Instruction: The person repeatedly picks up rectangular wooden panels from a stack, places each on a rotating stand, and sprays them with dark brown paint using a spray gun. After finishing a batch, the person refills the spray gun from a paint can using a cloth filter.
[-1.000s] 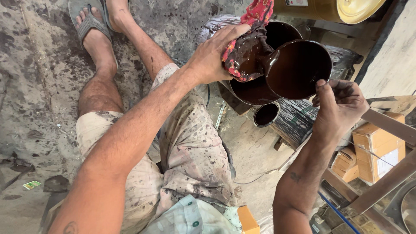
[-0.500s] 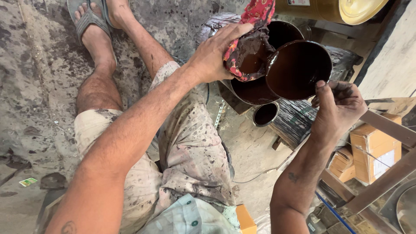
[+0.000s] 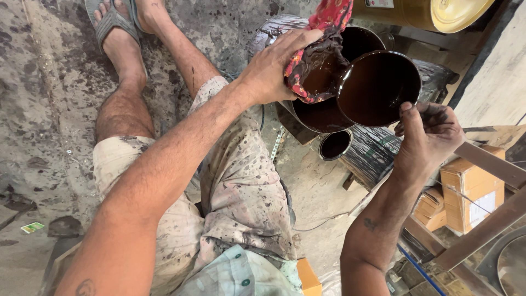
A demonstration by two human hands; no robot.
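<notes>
Head view: left hand (image 3: pixel 274 68) clamped on stain-soaked red rag (image 3: pixel 318 60), pressed at the 9 o'clock rim of the dark bowl (image 3: pixel 378 87). Right hand (image 3: pixel 430 137) pinches the bowl's 5 o'clock edge. Risk: wet rim slips, bowl drops; rag drips onto shorts (image 3: pixel 241 192) and floor (image 3: pixel 33 109).

A rough finishing workshop is shown: a concrete floor (image 3: pixel 49 126) spattered with dark stain, open tins of brown varnish (image 3: pixel 335 144), a yellow metal drum (image 3: pixel 433 12), cardboard boxes (image 3: pixel 472 189) and bare wooden framing (image 3: pixel 482 230) are seen.
</notes>
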